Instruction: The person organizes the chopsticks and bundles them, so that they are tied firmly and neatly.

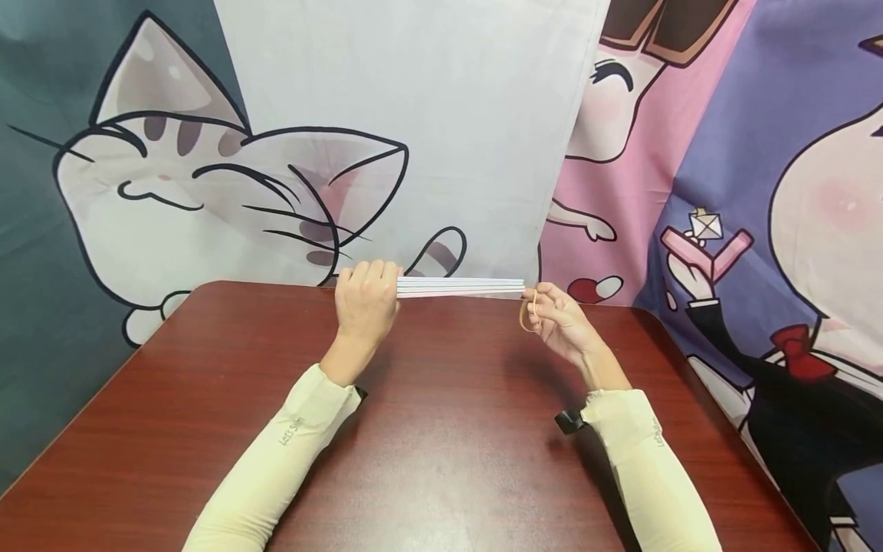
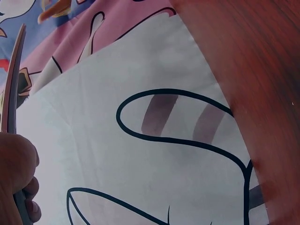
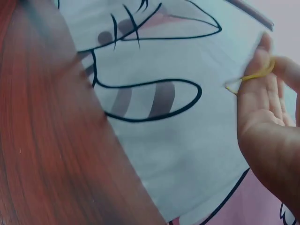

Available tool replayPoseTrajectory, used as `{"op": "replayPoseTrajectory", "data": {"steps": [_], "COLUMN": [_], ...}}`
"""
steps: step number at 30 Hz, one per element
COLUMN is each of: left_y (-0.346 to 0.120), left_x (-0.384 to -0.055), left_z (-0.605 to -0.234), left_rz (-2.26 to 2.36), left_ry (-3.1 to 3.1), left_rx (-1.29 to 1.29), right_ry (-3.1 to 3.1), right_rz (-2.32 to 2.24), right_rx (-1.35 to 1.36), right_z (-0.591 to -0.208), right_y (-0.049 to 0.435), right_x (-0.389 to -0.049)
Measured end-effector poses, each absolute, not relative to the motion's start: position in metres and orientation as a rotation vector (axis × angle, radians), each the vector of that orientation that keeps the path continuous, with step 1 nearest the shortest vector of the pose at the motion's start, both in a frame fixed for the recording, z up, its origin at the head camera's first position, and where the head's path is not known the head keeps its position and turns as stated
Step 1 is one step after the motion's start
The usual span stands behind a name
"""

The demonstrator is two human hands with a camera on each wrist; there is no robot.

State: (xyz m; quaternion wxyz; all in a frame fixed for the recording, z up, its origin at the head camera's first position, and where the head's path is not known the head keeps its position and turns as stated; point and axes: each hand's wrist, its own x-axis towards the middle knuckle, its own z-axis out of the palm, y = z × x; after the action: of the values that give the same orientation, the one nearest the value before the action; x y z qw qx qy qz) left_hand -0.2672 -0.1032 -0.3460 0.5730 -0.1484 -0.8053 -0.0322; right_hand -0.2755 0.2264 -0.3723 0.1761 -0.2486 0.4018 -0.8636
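My left hand point(image 1: 368, 300) has its fingers wrapped round one end of a bundle of thin pale sticks point(image 1: 461, 287), held level above the far part of the table. In the left wrist view the bundle point(image 2: 13, 84) rises from the fist point(image 2: 18, 161). The free end of the sticks points at my right hand point(image 1: 564, 326), whose fingertips are close beside it. Thumb and fingers of that hand pinch a yellow rubber band point(image 1: 521, 315), which hangs as a loop. In the right wrist view the rubber band point(image 3: 258, 75) crosses the fingers below the bundle's tip point(image 3: 253, 14).
Beneath both arms lies a reddish-brown wooden table point(image 1: 428, 429) with rounded far corners. Behind it hangs a printed cloth point(image 1: 414, 84) with cartoon figures, close to the table's far edge. A black strap end point(image 1: 569, 421) sticks out by the right sleeve.
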Motion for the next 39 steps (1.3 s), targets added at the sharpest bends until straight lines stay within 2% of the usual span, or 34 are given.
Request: {"op": "replayPoseTrajectory", "data": {"steps": [7, 15, 21, 29, 39], "left_y": [-0.104, -0.101, -0.097, -0.095, -0.095], "left_x": [-0.268, -0.266, -0.261, -0.260, -0.256], "left_z": [-0.343, -0.344, -0.346, -0.345, -0.344], "left_rz": [-0.078, -0.051, -0.049, -0.044, -0.027], "left_ry": [-1.859, -1.871, -1.869, -1.874, -1.874], "left_rx": [-0.348, -0.368, -0.393, -0.391, -0.377], "right_ry": [1.386, 1.773, 2.168, 2.360, 2.730], "right_rz": [-2.579, -2.487, -2.229, -1.937, -1.326], "right_rx": [-0.716, -0.974, -1.060, -1.124, -1.156], "right_z": [-0.362, -0.347, -0.335, -0.312, -0.293], "right_y": [0.218, 0.206, 0.196, 0.178, 0.164], "right_x": [-0.273, -0.269, -0.272, -0.274, -0.276]}}
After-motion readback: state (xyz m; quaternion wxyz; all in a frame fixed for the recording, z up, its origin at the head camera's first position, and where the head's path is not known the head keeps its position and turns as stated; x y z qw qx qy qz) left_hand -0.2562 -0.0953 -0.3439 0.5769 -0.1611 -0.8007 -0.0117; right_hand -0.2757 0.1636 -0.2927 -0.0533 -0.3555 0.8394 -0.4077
